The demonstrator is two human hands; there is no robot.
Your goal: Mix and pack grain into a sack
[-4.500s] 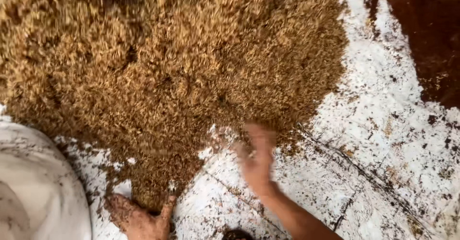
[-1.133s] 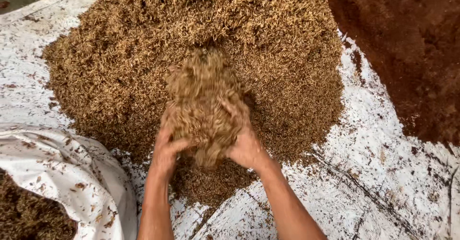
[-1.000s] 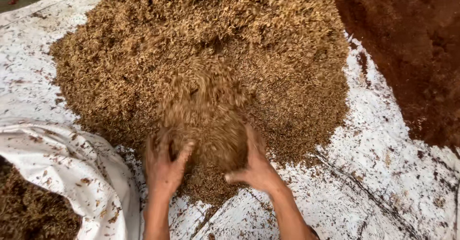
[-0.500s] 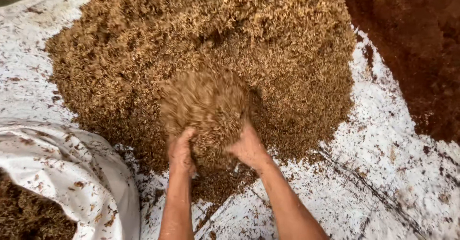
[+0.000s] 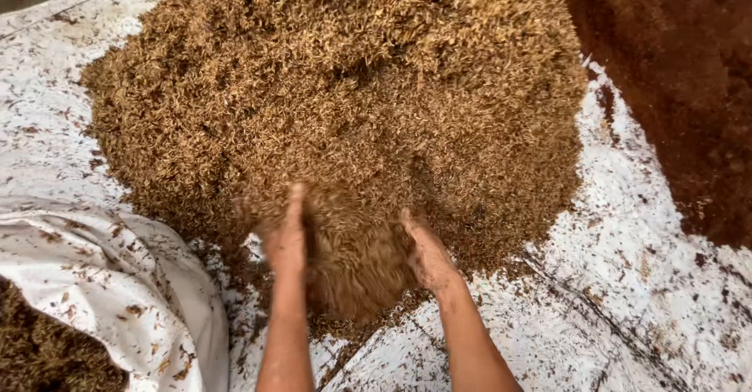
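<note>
Between two hands, left hand (image 5: 286, 239) and right hand (image 5: 427, 255), one husk pile (image 5: 345, 110).

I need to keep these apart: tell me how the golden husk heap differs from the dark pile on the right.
The husk heap is golden-tan; the dark pile is reddish-brown. The heap looks coarse and flaky, the pile fine and soil-like. Both hands work in the heap; none touch the pile. Both are loose material beside each other.

A farm yard: husk heap (image 5: 345, 102) on white tarp (image 5: 642, 298), red soil (image 5: 674, 86).
</note>
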